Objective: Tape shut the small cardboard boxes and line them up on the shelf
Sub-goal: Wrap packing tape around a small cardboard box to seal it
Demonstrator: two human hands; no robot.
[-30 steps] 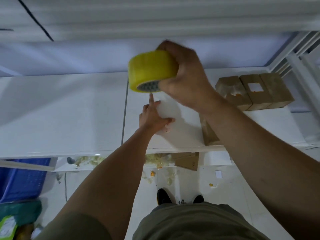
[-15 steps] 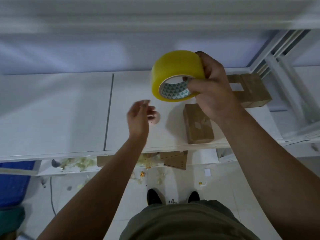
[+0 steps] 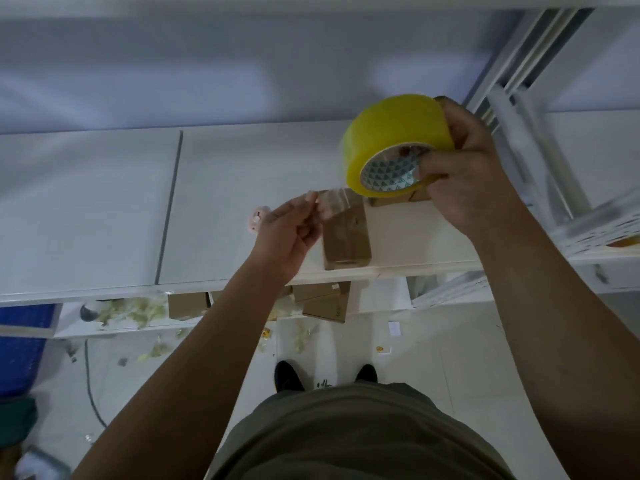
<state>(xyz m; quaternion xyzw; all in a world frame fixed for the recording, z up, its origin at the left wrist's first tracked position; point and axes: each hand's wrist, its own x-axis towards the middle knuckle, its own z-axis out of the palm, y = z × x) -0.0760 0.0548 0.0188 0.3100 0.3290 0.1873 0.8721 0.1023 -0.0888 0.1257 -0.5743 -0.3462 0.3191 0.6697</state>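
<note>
One cardboard box (image 3: 346, 240) on the shelf (image 3: 242, 168), seemingly closed.

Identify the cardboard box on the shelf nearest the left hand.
The lone box at the shelf's front edge, beside the left hand; the others sit behind the tape roll.

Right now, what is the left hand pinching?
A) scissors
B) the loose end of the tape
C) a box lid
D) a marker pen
B: the left hand pinches the clear tape end that stretches from the yellow tape roll, which the right hand grips above the cardboard box.
</note>
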